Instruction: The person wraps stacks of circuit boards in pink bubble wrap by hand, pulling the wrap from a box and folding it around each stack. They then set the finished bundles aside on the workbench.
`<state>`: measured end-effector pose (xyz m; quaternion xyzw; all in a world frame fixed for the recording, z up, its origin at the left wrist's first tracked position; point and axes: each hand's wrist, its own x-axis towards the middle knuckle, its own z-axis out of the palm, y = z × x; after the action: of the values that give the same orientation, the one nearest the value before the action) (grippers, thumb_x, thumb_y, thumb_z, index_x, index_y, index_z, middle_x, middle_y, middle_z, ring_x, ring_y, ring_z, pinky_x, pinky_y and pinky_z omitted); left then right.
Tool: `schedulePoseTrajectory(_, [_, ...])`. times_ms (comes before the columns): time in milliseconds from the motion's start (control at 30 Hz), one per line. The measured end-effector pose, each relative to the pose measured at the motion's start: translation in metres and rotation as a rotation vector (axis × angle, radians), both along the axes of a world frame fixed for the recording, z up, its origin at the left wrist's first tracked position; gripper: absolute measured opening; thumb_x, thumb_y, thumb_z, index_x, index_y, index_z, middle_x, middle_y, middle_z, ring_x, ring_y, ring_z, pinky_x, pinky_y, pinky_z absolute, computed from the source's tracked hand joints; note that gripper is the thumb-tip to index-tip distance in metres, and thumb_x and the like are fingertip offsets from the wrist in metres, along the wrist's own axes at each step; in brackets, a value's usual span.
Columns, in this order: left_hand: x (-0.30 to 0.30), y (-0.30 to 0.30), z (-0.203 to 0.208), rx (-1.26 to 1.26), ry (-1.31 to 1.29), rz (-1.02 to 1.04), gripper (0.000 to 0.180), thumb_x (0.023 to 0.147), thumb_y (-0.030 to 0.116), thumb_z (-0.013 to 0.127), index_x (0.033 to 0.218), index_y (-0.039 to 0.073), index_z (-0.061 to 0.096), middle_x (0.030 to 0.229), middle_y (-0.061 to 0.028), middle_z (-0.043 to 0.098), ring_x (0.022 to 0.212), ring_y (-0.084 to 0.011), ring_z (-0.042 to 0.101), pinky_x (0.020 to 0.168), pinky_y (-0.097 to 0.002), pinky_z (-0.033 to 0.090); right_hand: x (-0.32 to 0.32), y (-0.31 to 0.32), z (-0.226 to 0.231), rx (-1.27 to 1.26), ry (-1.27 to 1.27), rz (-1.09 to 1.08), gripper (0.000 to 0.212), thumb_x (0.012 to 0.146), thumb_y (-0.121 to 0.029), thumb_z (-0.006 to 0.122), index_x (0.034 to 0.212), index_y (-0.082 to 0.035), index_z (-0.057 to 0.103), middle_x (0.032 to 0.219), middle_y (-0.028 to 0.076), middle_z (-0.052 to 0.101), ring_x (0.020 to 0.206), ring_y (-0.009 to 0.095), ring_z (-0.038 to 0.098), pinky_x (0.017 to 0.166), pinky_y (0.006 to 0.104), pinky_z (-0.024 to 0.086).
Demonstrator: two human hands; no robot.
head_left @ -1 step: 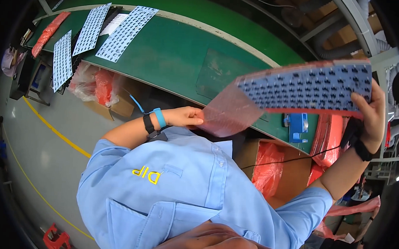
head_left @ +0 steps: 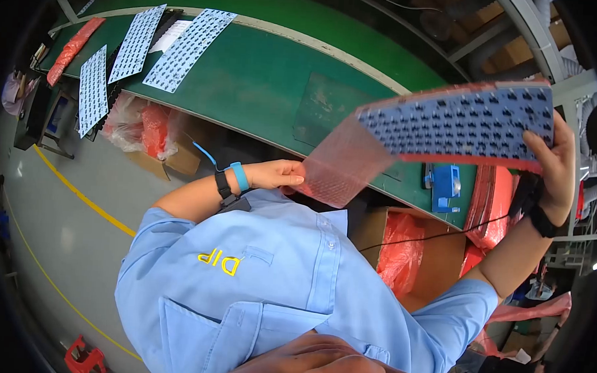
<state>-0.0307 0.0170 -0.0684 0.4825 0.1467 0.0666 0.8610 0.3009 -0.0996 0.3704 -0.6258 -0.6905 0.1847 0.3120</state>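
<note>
A pale blue keyboard circuit board, dotted with rows of small black parts, is raised above the bench at the right. My right hand grips its right end, the thumb over the face. A translucent pink plastic bag surrounds part of the board, with red edging along its long sides, and its loose end hangs off to the left. My left hand pinches the near left corner of that bag between thumb and fingers. A blue wrist strap with a cord is on my left wrist.
The green bench carries more boards and a red-wrapped pack at the far left. A blue fixture stands below the raised board, beside stacked pink bags. An open cardboard box sits under the bench edge.
My right hand and the board's right end have shifted slightly up and left. The bag's loose end has swung a little to the right; my left hand is almost still.
</note>
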Motion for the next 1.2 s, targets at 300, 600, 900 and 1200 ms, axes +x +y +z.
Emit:
schedulePoseTrajectory(300, [0.02, -0.009, 0.015, 0.237, 0.156, 0.085, 0.016, 0.091, 0.015, 0.063, 0.095, 0.001, 0.07, 0.086, -0.006, 0.071, 0.079, -0.013, 0.066, 0.072, -0.0276, 0.054, -0.048, 0.049, -0.075, 0.314, -0.54, 0.027, 0.034, 0.08, -0.005, 0.067, 0.113, -0.002, 0.062, 0.087, 0.011, 0.066, 0.077, 0.021, 0.064, 0.067, 0.0312, 0.05])
schedulePoseTrajectory(600, [0.005, -0.003, -0.017, 1.16, 0.46, 0.5, 0.033, 0.079, 0.03, 0.071, 0.096, 0.002, 0.072, 0.083, -0.0131, 0.072, 0.075, -0.0273, 0.069, 0.069, -0.036, 0.054, -0.099, 0.044, -0.189, 0.473, -0.741, 0.001, 0.036, 0.075, 0.0, 0.064, 0.11, -0.006, 0.063, 0.079, 0.013, 0.059, 0.071, 0.032, 0.058, 0.06, 0.0413, 0.048])
schedulePoseTrajectory(900, [-0.006, -0.009, 0.023, 0.672, 0.324, 0.356, 0.032, 0.091, 0.027, 0.065, 0.104, -0.002, 0.068, 0.082, -0.0076, 0.07, 0.076, -0.0143, 0.065, 0.068, -0.029, 0.052, -0.083, 0.043, -0.146, 0.459, -0.741, -0.105, 0.034, 0.077, 0.0, 0.065, 0.111, -0.003, 0.063, 0.078, 0.014, 0.061, 0.073, 0.032, 0.061, 0.065, 0.0371, 0.051])
schedulePoseTrajectory(1200, [-0.062, -0.014, 0.049, 0.296, 0.167, 0.827, 0.021, 0.095, 0.019, 0.06, 0.098, -0.001, 0.068, 0.076, -0.0014, 0.065, 0.068, -0.0086, 0.055, 0.063, -0.0255, 0.047, -0.027, -0.029, -0.063, 0.43, -0.119, -0.33, 0.034, 0.09, 0.003, 0.062, 0.124, 0.007, 0.057, 0.109, 0.009, 0.067, 0.096, 0.011, 0.062, 0.086, 0.0246, 0.049])
